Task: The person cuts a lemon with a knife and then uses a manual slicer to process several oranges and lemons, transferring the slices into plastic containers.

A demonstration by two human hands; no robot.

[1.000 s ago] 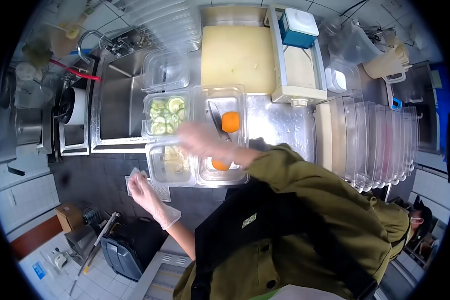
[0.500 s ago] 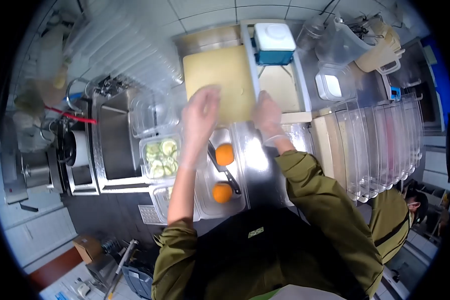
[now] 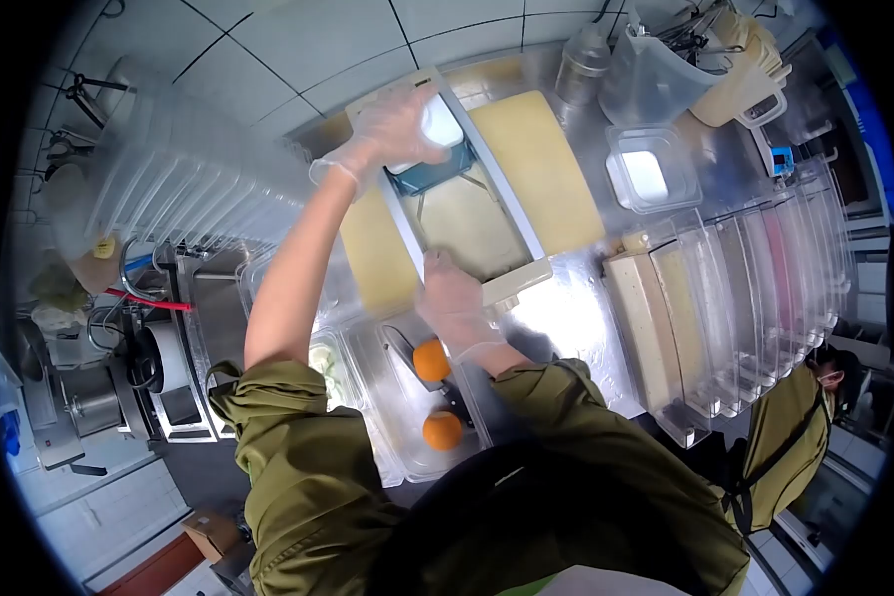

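A slicer (image 3: 472, 226) with a grey frame lies tilted across the yellow cutting board (image 3: 541, 164). My gloved left hand (image 3: 395, 129) is on its white and teal block (image 3: 441, 127), with the fingers wrapped over the top. At the slicer's near left edge, my gloved right hand (image 3: 453, 298) grips the frame. Just below the right hand, two oranges (image 3: 430, 360) and a knife (image 3: 399, 344) lie in a clear tray (image 3: 382, 422).
Clear containers stand in a row at the right (image 3: 656, 328), and a lidless one (image 3: 654, 169) stands behind them. Stacked clear containers (image 3: 189, 169) are at the left. A co-worker (image 3: 780, 447) is at the lower right.
The slicer has moved left onto the cutting board and tilted. My left hand has gone up onto its block, and my right hand has moved left with its frame. The view has shifted.
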